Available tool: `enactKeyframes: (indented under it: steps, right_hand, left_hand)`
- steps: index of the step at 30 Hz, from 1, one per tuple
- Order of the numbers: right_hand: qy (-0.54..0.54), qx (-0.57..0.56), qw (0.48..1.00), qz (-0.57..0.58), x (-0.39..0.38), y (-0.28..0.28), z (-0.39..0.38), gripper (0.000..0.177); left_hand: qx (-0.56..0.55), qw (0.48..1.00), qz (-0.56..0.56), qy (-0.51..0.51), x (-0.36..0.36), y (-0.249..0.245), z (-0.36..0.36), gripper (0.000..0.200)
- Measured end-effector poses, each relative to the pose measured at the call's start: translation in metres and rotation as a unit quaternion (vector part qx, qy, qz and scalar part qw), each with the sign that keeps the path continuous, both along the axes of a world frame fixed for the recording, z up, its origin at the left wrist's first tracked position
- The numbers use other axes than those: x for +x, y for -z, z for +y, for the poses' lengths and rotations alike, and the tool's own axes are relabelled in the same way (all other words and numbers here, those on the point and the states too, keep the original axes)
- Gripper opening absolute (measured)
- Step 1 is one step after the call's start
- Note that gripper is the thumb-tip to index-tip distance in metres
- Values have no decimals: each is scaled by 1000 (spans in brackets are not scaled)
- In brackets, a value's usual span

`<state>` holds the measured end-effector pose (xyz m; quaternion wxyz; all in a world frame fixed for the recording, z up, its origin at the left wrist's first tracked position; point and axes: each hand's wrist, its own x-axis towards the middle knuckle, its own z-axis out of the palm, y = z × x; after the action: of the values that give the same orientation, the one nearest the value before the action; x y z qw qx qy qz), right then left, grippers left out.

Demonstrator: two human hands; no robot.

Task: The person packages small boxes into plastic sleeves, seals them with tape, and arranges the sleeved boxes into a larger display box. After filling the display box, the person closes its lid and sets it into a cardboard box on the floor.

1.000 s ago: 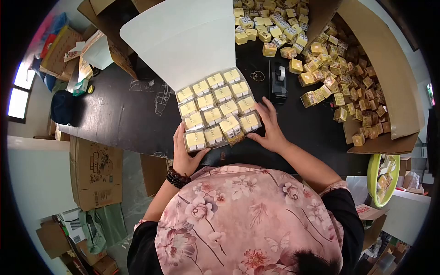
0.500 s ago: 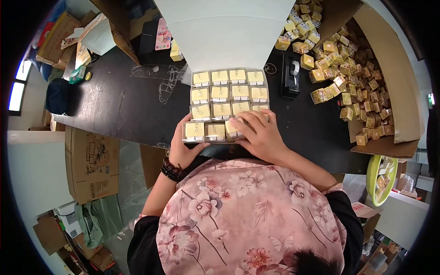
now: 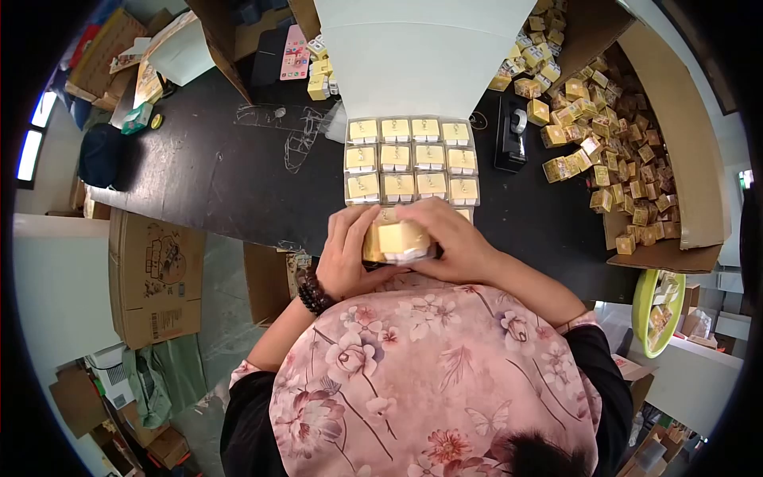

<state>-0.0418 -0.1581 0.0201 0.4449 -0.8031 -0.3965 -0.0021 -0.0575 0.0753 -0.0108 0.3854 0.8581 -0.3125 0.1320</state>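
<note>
The left hand (image 3: 342, 253) has left the tray (image 3: 380, 175) and now grips one box (image 3: 401, 237) together with the right hand (image 3: 455, 245). The box, blurred, seems raised over the tray's near edge, its old slot hidden.

Black table (image 3: 199, 167): surface scuffed, pale marks left of centre. At the near edge, a grid of yellow boxes (image 3: 396, 156) in clear compartments; nearest row partly hidden. Just right of it, a black tape dispenser (image 3: 511, 139) and a thin loop (image 3: 478, 120). Right end: an open cardboard carton (image 3: 685, 143), small loose boxes (image 3: 602, 119) heaped in and before its opening. Far side: a pink-screened phone (image 3: 295, 54) on a dark flat item (image 3: 269, 60). Left end: a dark fabric item (image 3: 101, 157), a green packet (image 3: 137, 118) and a small yellow roll (image 3: 156, 121).
</note>
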Motion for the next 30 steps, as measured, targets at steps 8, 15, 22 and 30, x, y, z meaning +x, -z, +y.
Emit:
enactKeyframes:
  steps: [8,15,22,30]
  right_hand:
    - [95,334,911,224,-4,34,4,75]
    - [120,96,984,85,0,36,-3,68]
    - [106,-137,982,-75,4,18,6,66]
    - [85,-276,935,-207,0,24,20,62]
  left_hand:
    - [112,988,-84,-61,4,29,11,52]
    - [-21,999,11,-46,6,27,34,50]
    - [49,998,4,-35,5,17,25,44]
    - [120,983,-1,-140,-4,14,20,55]
